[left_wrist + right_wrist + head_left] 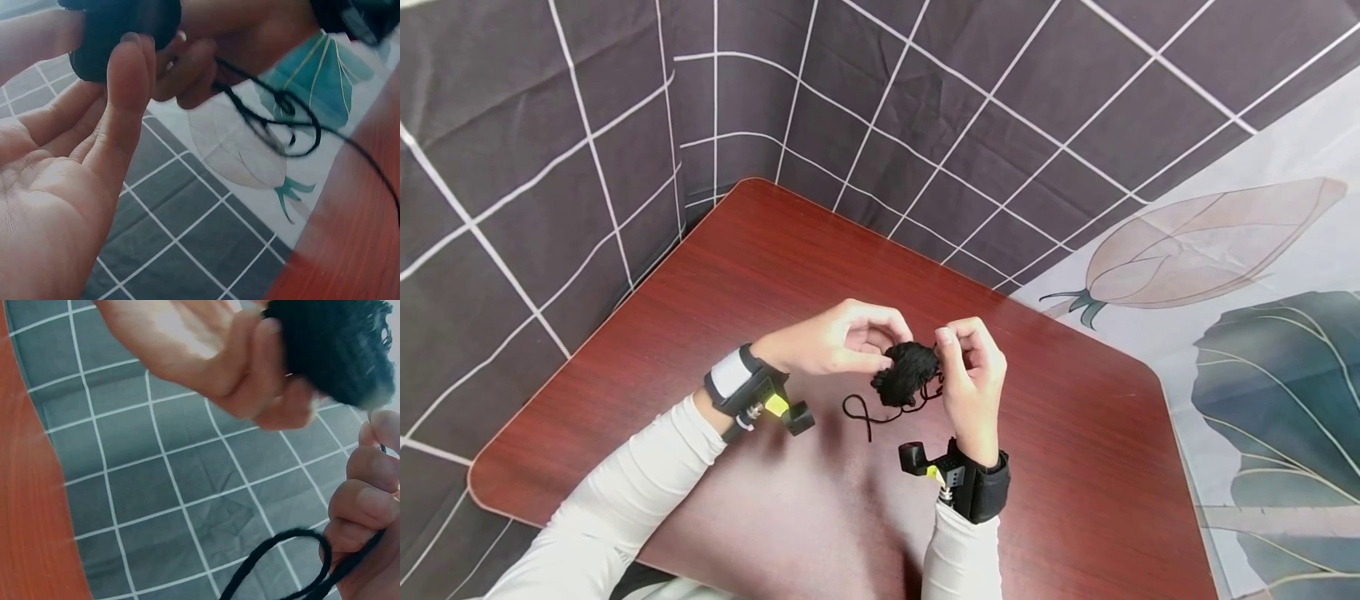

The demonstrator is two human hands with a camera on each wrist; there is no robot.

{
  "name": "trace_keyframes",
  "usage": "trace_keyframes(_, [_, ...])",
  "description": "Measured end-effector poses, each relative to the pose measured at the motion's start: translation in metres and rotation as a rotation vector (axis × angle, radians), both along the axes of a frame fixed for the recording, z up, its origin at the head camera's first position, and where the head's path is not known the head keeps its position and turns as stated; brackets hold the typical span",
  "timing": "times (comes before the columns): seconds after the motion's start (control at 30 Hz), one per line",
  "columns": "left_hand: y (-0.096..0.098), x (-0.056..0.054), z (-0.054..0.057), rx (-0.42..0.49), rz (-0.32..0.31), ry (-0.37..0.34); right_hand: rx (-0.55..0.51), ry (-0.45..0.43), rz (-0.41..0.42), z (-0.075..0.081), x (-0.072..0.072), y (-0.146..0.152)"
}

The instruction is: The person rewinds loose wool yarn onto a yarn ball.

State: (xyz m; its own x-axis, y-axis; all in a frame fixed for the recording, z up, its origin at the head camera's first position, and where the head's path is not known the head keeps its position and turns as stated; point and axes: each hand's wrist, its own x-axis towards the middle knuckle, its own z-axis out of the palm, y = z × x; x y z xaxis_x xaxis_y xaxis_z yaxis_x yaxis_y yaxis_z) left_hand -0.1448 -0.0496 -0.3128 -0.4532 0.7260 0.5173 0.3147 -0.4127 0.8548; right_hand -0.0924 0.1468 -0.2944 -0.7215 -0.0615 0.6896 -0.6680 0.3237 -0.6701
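A ball of black yarn (pixel 908 373) is held up above the table between my two hands. My left hand (pixel 848 340) grips its left side between the thumb and the fingers. On the other side my right hand (pixel 976 379) pinches the yarn strand close to the ball, its other fingers curled in. A loose tail of yarn (pixel 880 419) dangles below and makes a small loop. In the left wrist view the looped strand (pixel 319 132) trails from the right hand. The right wrist view shows the fuzzy ball (pixel 340 353) beside the right fingertips (pixel 374 469).
A reddish-brown wooden table (pixel 1075 467) with rounded corners lies beneath both hands. Dark grey cloth with white grid lines (pixel 865 108) hangs behind it and to the left. On the right stands a white cloth with a leaf print (pixel 1285 400). Each wrist wears a strapped camera.
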Motion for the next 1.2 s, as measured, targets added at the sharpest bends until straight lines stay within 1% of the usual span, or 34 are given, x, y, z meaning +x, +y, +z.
trace_keyframes(0.1, [0.000,0.001,0.000,0.059,0.010,-0.012,-0.003,-0.014,0.016,-0.005,-0.003,-0.003])
trace_keyframes(0.17, [0.001,0.001,0.000,0.106,0.030,-0.039,-0.004,-0.028,0.039,-0.008,-0.005,-0.006])
trace_keyframes(0.2, [0.001,0.001,0.000,0.130,0.050,-0.054,0.000,-0.035,0.049,-0.009,-0.006,-0.007])
trace_keyframes(0.27, [0.002,0.001,0.000,0.183,0.108,-0.090,0.017,-0.050,0.073,-0.012,-0.008,-0.011])
trace_keyframes(0.33, [0.003,0.001,0.000,0.231,0.180,-0.131,0.051,-0.070,0.101,-0.013,-0.009,-0.013])
trace_keyframes(0.4, [0.003,0.000,0.000,0.270,0.270,-0.167,0.101,-0.079,0.124,-0.014,-0.010,-0.015])
trace_keyframes(0.47, [0.003,0.000,0.002,0.287,0.361,-0.209,0.144,-0.098,0.153,-0.014,-0.011,-0.015])
trace_keyframes(0.53, [0.004,0.000,0.003,0.289,0.451,-0.237,0.186,-0.111,0.169,-0.013,-0.010,-0.015])
trace_keyframes(0.63, [0.004,-0.001,0.002,0.262,0.576,-0.245,0.238,-0.120,0.172,-0.012,-0.008,-0.015])
trace_keyframes(0.7, [0.005,-0.002,0.001,0.221,0.660,-0.205,0.267,-0.114,0.165,-0.010,-0.006,-0.015])
trace_keyframes(0.77, [0.005,-0.003,0.000,0.155,0.725,-0.148,0.277,-0.104,0.154,-0.009,-0.005,-0.014])
trace_keyframes(0.83, [0.005,-0.003,0.000,0.074,0.752,-0.082,0.269,-0.088,0.134,-0.007,-0.004,-0.012])
trace_keyframes(0.87, [0.005,-0.003,-0.001,0.026,0.750,-0.049,0.256,-0.082,0.121,-0.006,-0.003,-0.011])
trace_keyframes(0.9, [0.006,-0.003,-0.001,-0.020,0.730,-0.019,0.241,-0.073,0.105,-0.005,-0.003,-0.009])
trace_keyframes(0.97, [0.006,-0.002,-0.002,-0.107,0.642,0.022,0.203,-0.063,0.072,-0.003,-0.001,-0.006])
trace_keyframes(1.03, [0.007,-0.002,-0.003,-0.174,0.517,0.042,0.175,-0.057,0.038,0.001,0.000,-0.003])
trace_keyframes(1.07, [0.007,-0.002,-0.004,-0.193,0.448,0.041,0.159,-0.055,0.023,0.004,0.002,-0.002])
trace_keyframes(1.13, [0.006,-0.001,-0.004,-0.204,0.320,0.030,0.126,-0.056,0.001,0.010,0.005,-0.002])
trace_keyframes(1.2, [0.005,-0.001,-0.004,-0.181,0.214,0.018,0.094,-0.055,-0.005,0.017,0.009,-0.004])
